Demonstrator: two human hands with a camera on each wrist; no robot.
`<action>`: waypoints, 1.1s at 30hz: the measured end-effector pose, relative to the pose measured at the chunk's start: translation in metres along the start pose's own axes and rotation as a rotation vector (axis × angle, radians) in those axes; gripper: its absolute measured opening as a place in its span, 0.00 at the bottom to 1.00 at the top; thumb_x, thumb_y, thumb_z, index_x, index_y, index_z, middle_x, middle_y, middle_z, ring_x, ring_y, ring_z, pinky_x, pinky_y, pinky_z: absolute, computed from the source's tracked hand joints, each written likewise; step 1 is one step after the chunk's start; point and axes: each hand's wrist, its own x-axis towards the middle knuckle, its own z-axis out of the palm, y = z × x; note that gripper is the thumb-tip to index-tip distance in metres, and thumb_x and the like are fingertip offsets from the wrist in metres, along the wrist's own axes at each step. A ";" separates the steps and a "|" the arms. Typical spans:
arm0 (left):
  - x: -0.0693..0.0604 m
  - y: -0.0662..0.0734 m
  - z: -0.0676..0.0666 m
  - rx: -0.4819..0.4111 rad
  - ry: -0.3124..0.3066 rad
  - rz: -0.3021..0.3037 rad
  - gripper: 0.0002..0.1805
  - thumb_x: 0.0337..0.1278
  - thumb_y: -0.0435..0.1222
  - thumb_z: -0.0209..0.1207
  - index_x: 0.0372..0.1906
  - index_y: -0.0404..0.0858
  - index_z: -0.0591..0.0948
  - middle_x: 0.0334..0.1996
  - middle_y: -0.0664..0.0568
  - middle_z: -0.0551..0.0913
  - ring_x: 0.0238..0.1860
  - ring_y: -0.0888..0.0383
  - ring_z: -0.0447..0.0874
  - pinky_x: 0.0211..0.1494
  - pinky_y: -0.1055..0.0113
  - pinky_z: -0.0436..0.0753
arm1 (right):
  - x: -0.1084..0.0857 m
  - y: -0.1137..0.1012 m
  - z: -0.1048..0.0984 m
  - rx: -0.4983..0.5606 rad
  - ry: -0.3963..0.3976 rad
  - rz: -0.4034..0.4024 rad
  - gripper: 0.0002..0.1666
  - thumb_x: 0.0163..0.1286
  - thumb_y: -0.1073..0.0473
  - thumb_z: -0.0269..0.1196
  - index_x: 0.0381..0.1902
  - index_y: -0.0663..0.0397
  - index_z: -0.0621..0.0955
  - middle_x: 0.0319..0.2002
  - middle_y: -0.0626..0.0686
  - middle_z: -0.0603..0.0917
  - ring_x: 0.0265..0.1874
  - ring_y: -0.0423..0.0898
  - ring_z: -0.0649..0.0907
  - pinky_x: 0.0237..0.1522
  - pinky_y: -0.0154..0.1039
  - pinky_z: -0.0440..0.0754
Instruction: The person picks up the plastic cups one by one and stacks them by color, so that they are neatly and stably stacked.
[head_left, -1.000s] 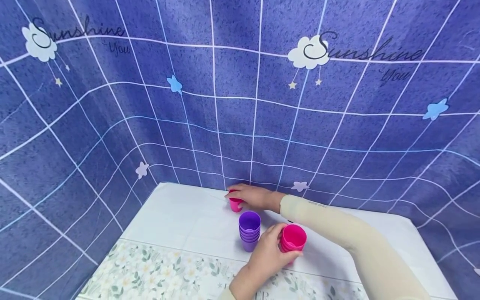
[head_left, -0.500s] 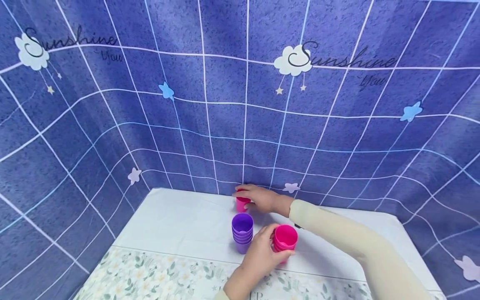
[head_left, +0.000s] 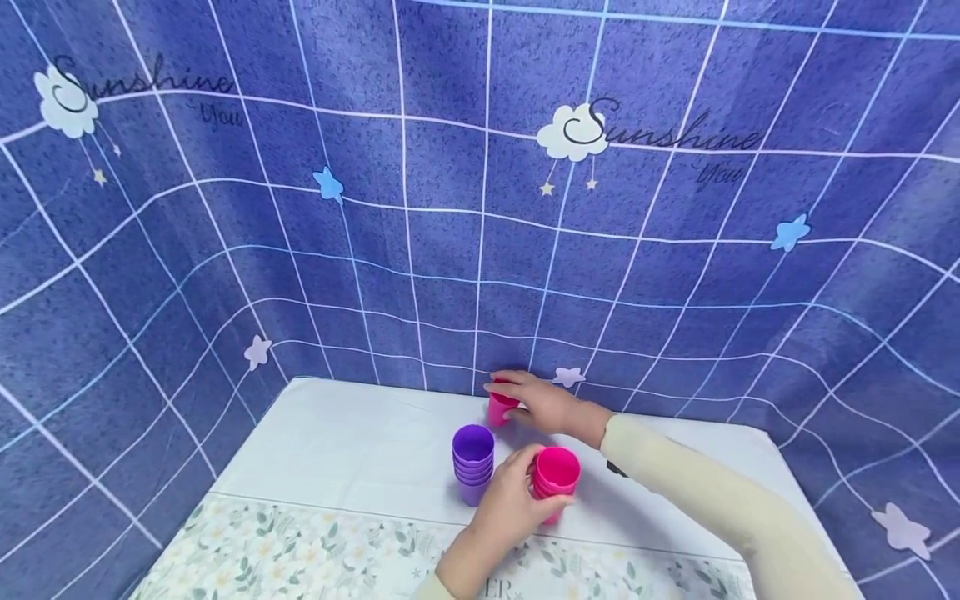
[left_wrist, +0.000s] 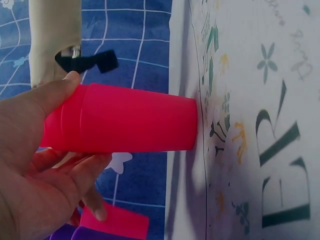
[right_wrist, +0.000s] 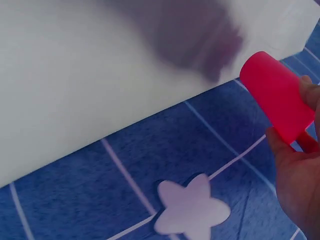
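Note:
My left hand grips a stack of pink plastic cups near its rims, thumb on one side and fingers on the other. In the left wrist view the stack has its base down by the cloth. Near the back edge, my right hand holds a single pink cup by its upper part. The right wrist view shows this cup with fingertips on its side; whether its base touches the table is unclear. A stack of purple cups stands upright just left of my left hand.
A white cloth covers the table, with a floral printed band along the front. Behind and on the left hangs a blue gridded curtain with clouds and stars, close to the table's back edge.
My right hand has carried the single pink cup to the right along the back, past the purple stack. My left hand keeps its grip on the pink stack. The head view has shifted slightly.

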 end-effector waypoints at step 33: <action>0.001 0.004 -0.006 -0.048 -0.066 -0.044 0.41 0.49 0.51 0.80 0.68 0.43 0.78 0.56 0.51 0.88 0.57 0.55 0.87 0.60 0.59 0.88 | -0.103 -0.002 -0.011 0.165 0.322 0.310 0.38 0.61 0.57 0.80 0.68 0.57 0.81 0.65 0.62 0.81 0.66 0.60 0.80 0.66 0.59 0.83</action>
